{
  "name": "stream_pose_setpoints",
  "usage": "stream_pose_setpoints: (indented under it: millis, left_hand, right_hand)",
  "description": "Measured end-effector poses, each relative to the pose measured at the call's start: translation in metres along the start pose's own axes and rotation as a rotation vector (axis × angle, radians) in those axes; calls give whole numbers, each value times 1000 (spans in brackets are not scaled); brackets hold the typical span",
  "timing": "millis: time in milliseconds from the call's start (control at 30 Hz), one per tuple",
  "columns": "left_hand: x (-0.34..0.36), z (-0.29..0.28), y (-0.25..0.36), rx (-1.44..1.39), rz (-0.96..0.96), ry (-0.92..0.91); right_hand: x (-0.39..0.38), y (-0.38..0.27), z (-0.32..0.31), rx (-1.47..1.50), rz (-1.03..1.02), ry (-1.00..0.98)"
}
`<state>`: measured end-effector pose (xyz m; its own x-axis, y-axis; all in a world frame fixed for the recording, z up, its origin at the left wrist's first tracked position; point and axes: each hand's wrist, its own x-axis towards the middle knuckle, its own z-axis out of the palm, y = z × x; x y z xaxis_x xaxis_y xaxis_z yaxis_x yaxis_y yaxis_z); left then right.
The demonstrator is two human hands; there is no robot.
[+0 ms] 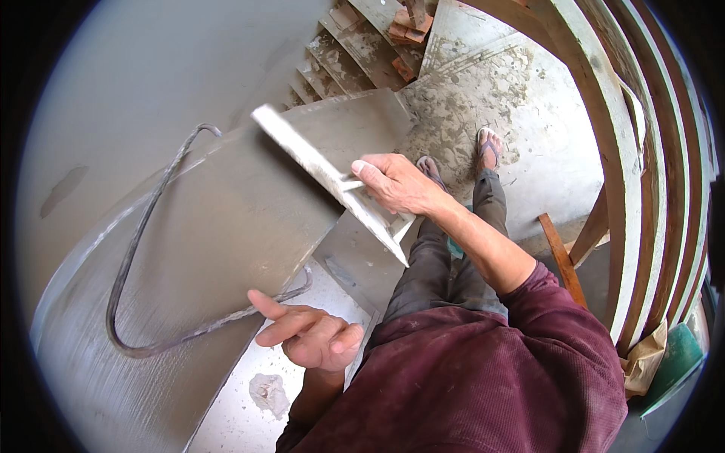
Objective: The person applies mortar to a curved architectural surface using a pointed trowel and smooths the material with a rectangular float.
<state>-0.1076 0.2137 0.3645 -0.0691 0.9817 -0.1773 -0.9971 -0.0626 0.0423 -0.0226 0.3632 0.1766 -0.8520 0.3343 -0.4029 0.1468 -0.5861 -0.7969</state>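
Observation:
My right hand (pixel 396 183) is wrapped round the handle of a long, pale plastering float (pixel 306 157). The float is tilted, its blade slanting from upper left to lower right over grey plaster (pixel 249 204); I cannot tell if it touches. Palm partly up, my left hand (pixel 313 336) is open and holds nothing, its index finger stretched out and the others loosely bent. Beside its fingertips passes one end of a bent, dark metal rod (pixel 112 306), which loops out over the smooth plastered surface. The float hides part of the plaster behind it.
Splattered stair steps (pixel 340 57) rise at the far side, with red bricks (pixel 410 26) on them. My sandalled feet stand on a floor (pixel 544 136) spotted with mortar. Curved wooden beams (pixel 612 151) arch at right, near a loose plank (pixel 563 260). A crumpled white lump (pixel 269 394) lies below my left hand.

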Motion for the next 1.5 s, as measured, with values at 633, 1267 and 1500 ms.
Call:
stream_pose_setpoints:
  millis: [633,1267,1500]
  left_hand:
    - [-5,9,-9,0,80,-30]
    - [45,12,-46,-260,135,192]
    - [79,-94,-76,68,191,577]
  right_hand:
    - [77,70,-29,312,231,157]
    - [-121,-136,-83,917,-236,246]
    - [-225,-170,-136,702,-362,441]
